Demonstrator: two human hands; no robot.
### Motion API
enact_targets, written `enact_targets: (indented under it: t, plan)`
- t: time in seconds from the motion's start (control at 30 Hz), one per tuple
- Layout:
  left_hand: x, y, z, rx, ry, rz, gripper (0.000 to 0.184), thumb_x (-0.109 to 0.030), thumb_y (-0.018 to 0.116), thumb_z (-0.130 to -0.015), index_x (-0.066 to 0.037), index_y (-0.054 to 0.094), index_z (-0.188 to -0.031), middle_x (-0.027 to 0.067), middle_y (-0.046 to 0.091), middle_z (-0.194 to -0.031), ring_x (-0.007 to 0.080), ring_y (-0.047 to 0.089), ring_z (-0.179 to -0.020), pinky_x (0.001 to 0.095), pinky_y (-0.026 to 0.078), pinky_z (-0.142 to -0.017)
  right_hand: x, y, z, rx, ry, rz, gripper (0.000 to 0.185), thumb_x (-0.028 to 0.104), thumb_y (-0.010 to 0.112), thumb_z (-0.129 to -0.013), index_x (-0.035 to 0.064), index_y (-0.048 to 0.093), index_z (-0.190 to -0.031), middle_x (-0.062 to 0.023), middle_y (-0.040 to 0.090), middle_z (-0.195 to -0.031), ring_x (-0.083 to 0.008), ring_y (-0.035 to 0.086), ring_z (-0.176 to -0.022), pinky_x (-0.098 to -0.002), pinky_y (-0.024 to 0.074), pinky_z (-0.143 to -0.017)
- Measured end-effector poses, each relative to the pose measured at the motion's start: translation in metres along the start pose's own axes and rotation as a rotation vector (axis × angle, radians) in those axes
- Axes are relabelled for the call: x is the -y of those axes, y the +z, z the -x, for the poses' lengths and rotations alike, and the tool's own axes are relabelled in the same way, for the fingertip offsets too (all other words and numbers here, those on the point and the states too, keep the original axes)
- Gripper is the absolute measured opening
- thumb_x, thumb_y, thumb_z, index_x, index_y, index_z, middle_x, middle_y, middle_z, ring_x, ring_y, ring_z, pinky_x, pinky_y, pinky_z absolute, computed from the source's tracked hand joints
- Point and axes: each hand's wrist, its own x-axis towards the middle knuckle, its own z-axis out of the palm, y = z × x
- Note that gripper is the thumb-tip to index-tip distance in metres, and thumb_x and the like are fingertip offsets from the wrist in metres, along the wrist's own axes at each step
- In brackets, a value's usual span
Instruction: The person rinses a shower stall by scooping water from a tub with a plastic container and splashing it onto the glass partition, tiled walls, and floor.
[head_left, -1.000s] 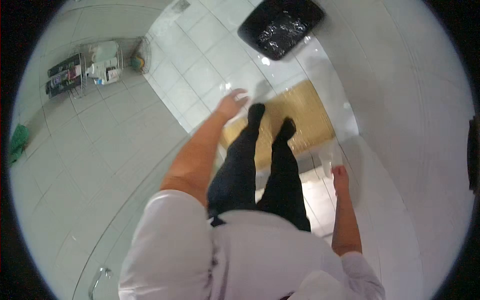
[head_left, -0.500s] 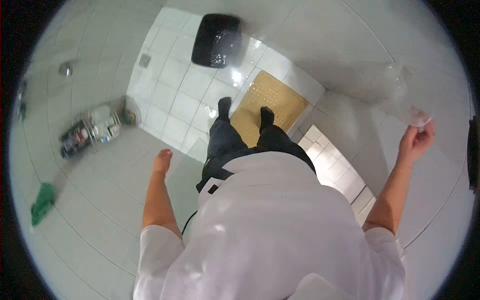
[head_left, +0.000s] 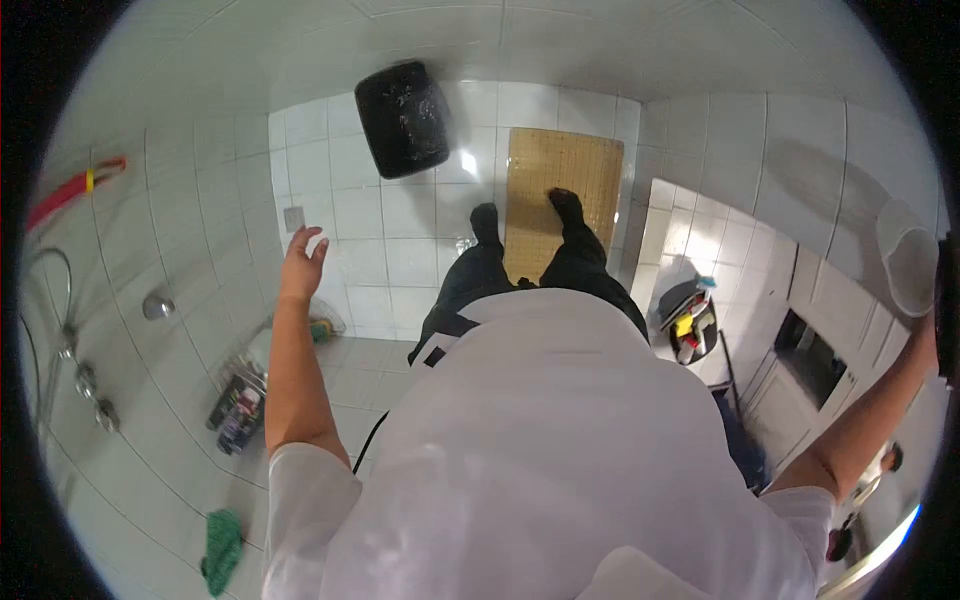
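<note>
My left hand (head_left: 303, 262) hangs in the air at the left with fingers apart, holding nothing. My right hand (head_left: 925, 338) is at the far right edge, mostly cut off by the dark rim of the view. It is closed at the lower end of a whitish, see-through plastic container (head_left: 907, 258), whose exact kind I cannot make out. A black plastic basin (head_left: 402, 120), shiny with wet inside, stands on the tiled floor. One of my feet is on a yellow-brown slatted mat (head_left: 563, 165); the other is on the tiles beside it.
On the left wall are a shower hose with taps (head_left: 85, 380), a red-handled tool (head_left: 75, 190), a rack of bottles (head_left: 240, 410) and a green cloth (head_left: 222, 552). Through the doorway at right stand a container of cleaning things (head_left: 690, 325) and white cabinets (head_left: 770, 405).
My view has turned right, bringing the doorway and cabinets into sight. My right hand has moved outward to the right edge with the container. My left hand has risen and its fingers have spread.
</note>
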Motion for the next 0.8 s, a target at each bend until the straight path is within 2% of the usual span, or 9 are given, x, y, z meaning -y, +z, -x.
enact_targets:
  t: [0.3,0.37,0.4,0.5,0.6,0.67,0.7,0.77,0.8]
  plan:
    - [0.048,-0.002,-0.026,0.294,-0.215,-0.158,0.029,-0.029,0.053,-0.074,-0.013,0.051,-0.098,0.0166,0.052,-0.099,0.0284,0.047,-0.098,0.0317,0.039,-0.078,-0.006,-0.026,0.002,0.695,0.265,0.456,0.027,0.029,0.039,-0.081,0.0154,0.048,-0.102,0.0005,0.052,-0.102,-0.0223,0.043,-0.102,-0.0514,0.0086,-0.092]
    - [0.065,0.007,-0.027,0.318,-0.217,-0.060,0.030,-0.032,0.052,-0.074,-0.015,0.052,-0.099,0.0162,0.054,-0.096,0.0269,0.050,-0.094,0.0313,0.040,-0.076,-0.046,0.027,0.026,-0.485,-0.285,0.293,0.025,0.028,0.038,-0.082,0.0162,0.048,-0.102,0.0018,0.054,-0.102,-0.0206,0.045,-0.101,-0.0458,0.0044,-0.095]
    - [0.059,0.008,-0.029,0.326,-0.211,-0.068,0.030,-0.032,0.052,-0.074,-0.015,0.052,-0.099,0.0162,0.054,-0.096,0.0269,0.050,-0.094,0.0313,0.040,-0.076,-0.029,0.010,0.018,-0.471,-0.287,0.294,0.025,0.028,0.038,-0.082,0.0162,0.048,-0.102,0.0018,0.054,-0.102,-0.0206,0.045,-0.101,-0.0458,0.0044,-0.095]
    - [0.067,0.027,-0.034,0.273,-0.096,0.002,0.029,-0.032,0.052,-0.075,-0.016,0.052,-0.100,0.0089,0.056,-0.074,0.0177,0.052,-0.070,0.0283,0.040,-0.066,0.007,-0.028,0.003,0.623,0.257,0.587,0.024,0.028,0.038,-0.082,0.0179,0.048,-0.102,0.0056,0.054,-0.102,-0.0183,0.045,-0.101,-0.0444,0.0045,-0.096]
    - [0.029,0.027,-0.040,0.353,-0.137,-0.046,0.029,-0.030,0.053,-0.075,-0.016,0.052,-0.099,0.0061,0.055,-0.072,0.0153,0.049,-0.067,0.0281,0.039,-0.064,-0.014,-0.008,0.011,-0.301,-0.134,0.299,0.020,0.026,0.039,-0.082,0.0183,0.050,-0.098,0.0070,0.055,-0.098,-0.0176,0.046,-0.098,-0.0429,0.0042,-0.096]
    - [-0.004,0.022,-0.041,0.397,-0.165,-0.016,0.028,-0.029,0.052,-0.075,-0.015,0.052,-0.099,0.0061,0.055,-0.074,0.0149,0.049,-0.068,0.0272,0.039,-0.064,0.029,-0.057,-0.020,0.929,0.174,0.701,0.022,0.028,0.035,-0.084,0.0191,0.052,-0.094,0.0081,0.056,-0.093,-0.0168,0.048,-0.094,-0.0423,0.0039,-0.096]
    - [-0.012,0.022,-0.043,0.428,-0.202,0.020,0.028,-0.029,0.052,-0.075,-0.014,0.052,-0.099,0.0061,0.055,-0.076,0.0145,0.048,-0.069,0.0263,0.039,-0.065,0.016,-0.042,-0.010,0.940,0.174,0.707,0.022,0.028,0.035,-0.084,0.0191,0.052,-0.094,0.0081,0.056,-0.093,-0.0168,0.048,-0.094,-0.0423,0.0039,-0.096]
    - [0.004,0.034,-0.051,0.410,-0.137,0.052,0.028,-0.028,0.052,-0.076,-0.013,0.052,-0.099,0.0059,0.053,-0.075,0.0139,0.047,-0.069,0.0252,0.039,-0.064,-0.021,0.006,0.018,-0.387,-0.152,0.291,0.024,0.029,0.032,-0.084,0.0193,0.054,-0.091,0.0072,0.057,-0.090,-0.0170,0.049,-0.090,-0.0415,0.0062,-0.095]
    - [0.002,0.037,-0.055,0.384,-0.078,0.092,0.028,-0.027,0.052,-0.076,-0.012,0.052,-0.099,0.0057,0.051,-0.075,0.0133,0.045,-0.069,0.0241,0.038,-0.063,-0.024,0.012,0.020,-0.378,-0.149,0.300,0.024,0.029,0.032,-0.084,0.0193,0.054,-0.091,0.0072,0.057,-0.090,-0.0170,0.049,-0.090,-0.0415,0.0062,-0.095]
